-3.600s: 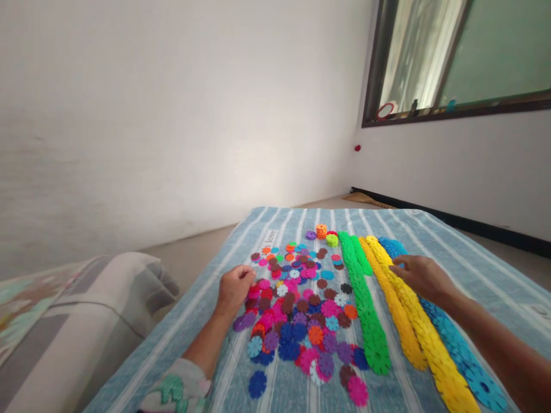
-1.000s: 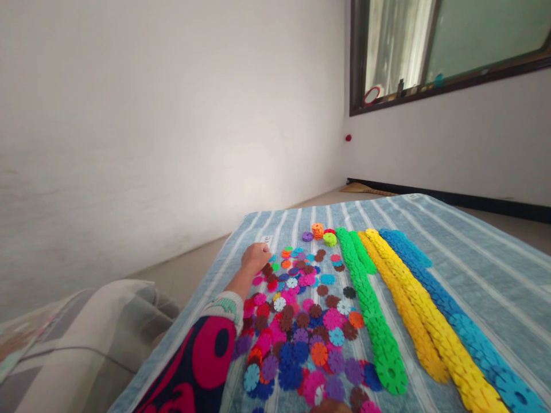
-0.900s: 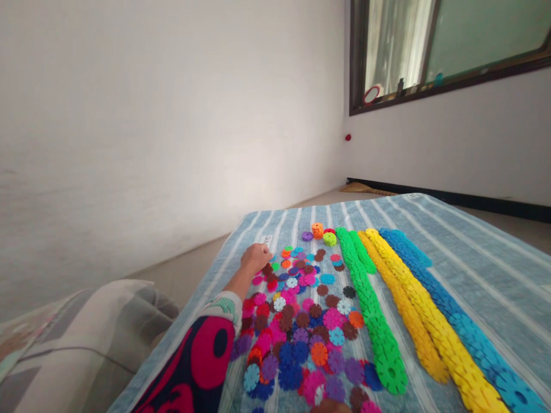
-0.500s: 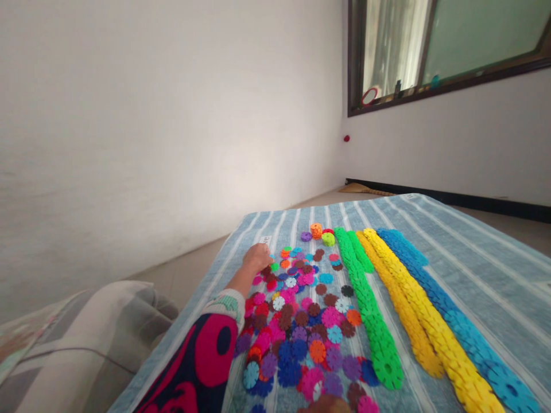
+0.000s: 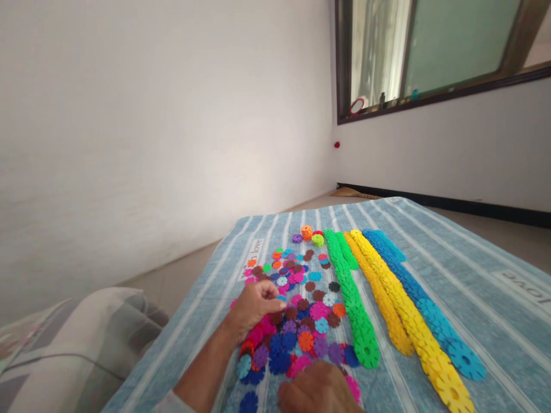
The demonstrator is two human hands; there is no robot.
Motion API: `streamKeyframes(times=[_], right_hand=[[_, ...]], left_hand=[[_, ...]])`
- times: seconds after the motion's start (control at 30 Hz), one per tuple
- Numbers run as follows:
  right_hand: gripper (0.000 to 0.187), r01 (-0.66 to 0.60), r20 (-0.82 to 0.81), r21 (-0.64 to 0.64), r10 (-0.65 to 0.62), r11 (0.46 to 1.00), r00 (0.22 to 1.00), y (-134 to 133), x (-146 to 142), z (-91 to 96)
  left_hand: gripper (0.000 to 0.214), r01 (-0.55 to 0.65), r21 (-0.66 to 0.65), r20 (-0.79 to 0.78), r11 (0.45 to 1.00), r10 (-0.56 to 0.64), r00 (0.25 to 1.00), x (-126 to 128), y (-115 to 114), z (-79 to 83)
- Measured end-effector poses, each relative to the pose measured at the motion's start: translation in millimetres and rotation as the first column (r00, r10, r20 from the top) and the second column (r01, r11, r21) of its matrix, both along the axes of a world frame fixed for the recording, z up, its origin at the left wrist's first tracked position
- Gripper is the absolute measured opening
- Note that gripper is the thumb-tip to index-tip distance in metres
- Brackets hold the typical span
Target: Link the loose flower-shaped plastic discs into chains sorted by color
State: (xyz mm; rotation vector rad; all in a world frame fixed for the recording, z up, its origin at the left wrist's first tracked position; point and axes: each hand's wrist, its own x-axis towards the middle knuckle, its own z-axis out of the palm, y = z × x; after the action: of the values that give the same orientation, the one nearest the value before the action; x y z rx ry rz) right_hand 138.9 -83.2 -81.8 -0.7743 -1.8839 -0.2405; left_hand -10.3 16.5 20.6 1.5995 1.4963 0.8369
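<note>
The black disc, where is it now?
In the head view, the black disc lies right of centre, just left of the long green row and beyond a pale disc.

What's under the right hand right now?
By the right hand, a pink notched disc shows past its far edge and another pink disc on its right. Whatever lies directly beneath is covered by the hand.

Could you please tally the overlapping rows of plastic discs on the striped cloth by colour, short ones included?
Green: 2 (long green plastic-disc row, short green plastic-disc row)
Yellow: 2 (bright-yellow plastic-disc row, deep-yellow plastic-disc row)
Blue: 2 (long blue plastic-disc row, short blue plastic-disc row)
Total: 6 rows
</note>
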Motion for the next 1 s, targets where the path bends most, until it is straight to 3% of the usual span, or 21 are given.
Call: streamKeyframes(times=[0.1, 0.17, 0.27, 0.4, 0.57, 0.7, 1.0], right_hand=[[0.016, -0.098, 0.061, -0.093, 0.103, 0.991, 0.993, 11, 20, 25.7], [0.013, -0.084, 0.058, -0.173, 0.095, 0.981, 0.994, 16, 34, 41.2], [0.025, 0.013, 0.135, -0.205, 0.015, 0.979, 0.991, 23, 47, 54.6], [0.034, 0.111, 0.243, -0.179, -0.066, 0.978, 0.968, 31, 54, 57.4], [0.042, 0.173, 0.281, -0.116, -0.135, 0.978, 0.95, 38, 59, 55.8], [0.039, 0.162, 0.303, -0.052, -0.139, 0.985, 0.943, 37, 59, 56.8], [0.027, 0.108, 0.321, -0.06, -0.084, 0.992, 0.943, 36, 62, 61.2]], left_hand=[[0.025, 0.062, -0.021, 0.028, 0.998, -0.062, 0.998, 15, -19, -2.1], [0.023, 0.11, -0.04, 0.019, 0.993, -0.109, 0.994, 26, -24, 0.5], [0.024, 0.136, -0.058, 0.03, 0.989, -0.135, 0.99, 40, -25, 7.6], [0.029, 0.114, -0.097, 0.109, 0.989, -0.103, 0.989, 51, -24, 12.6], [0.024, 0.167, -0.179, 0.255, 0.97, -0.118, 0.96, 53, -25, 6.6], [0.021, 0.224, -0.221, 0.321, 0.949, -0.145, 0.936, 51, -27, 0.8], [0.022, 0.331, -0.231, 0.399, 0.915, -0.221, 0.89, 44, -26, 1.6]])
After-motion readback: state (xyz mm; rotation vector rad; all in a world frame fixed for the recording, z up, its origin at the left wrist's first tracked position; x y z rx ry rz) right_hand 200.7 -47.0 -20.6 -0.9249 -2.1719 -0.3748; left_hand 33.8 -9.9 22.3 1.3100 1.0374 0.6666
